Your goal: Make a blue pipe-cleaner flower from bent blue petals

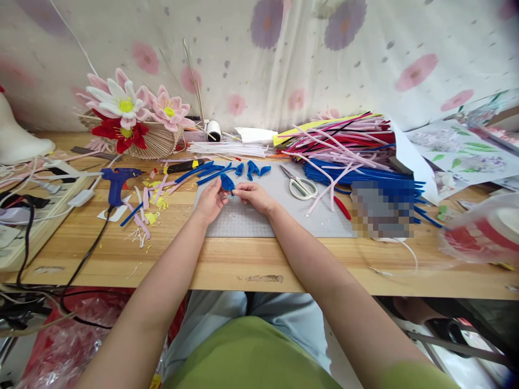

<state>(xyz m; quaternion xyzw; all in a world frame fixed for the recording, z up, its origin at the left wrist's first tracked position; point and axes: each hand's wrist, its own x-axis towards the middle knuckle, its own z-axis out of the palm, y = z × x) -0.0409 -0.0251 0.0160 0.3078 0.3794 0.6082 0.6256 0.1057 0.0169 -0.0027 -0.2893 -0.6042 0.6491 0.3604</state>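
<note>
Over the grey cutting mat [251, 219], my left hand [211, 201] and my right hand [254, 195] meet on a blue pipe-cleaner petal [227, 182]. Both hands pinch it between their fingertips, the left from the left side, the right at its lower right tip. Several finished blue petals [252, 169] lie on the mat just beyond my hands. Straight blue pipe cleaners [205, 172] lie to their left.
White-handled scissors [302, 186] lie on the mat to the right. A big heap of blue, pink and red pipe cleaners [348, 154] is at the back right. A blue glue gun [117, 181] stands left, pipe-cleaner flowers [130, 111] behind it. A power strip with cables [36, 205] is at far left.
</note>
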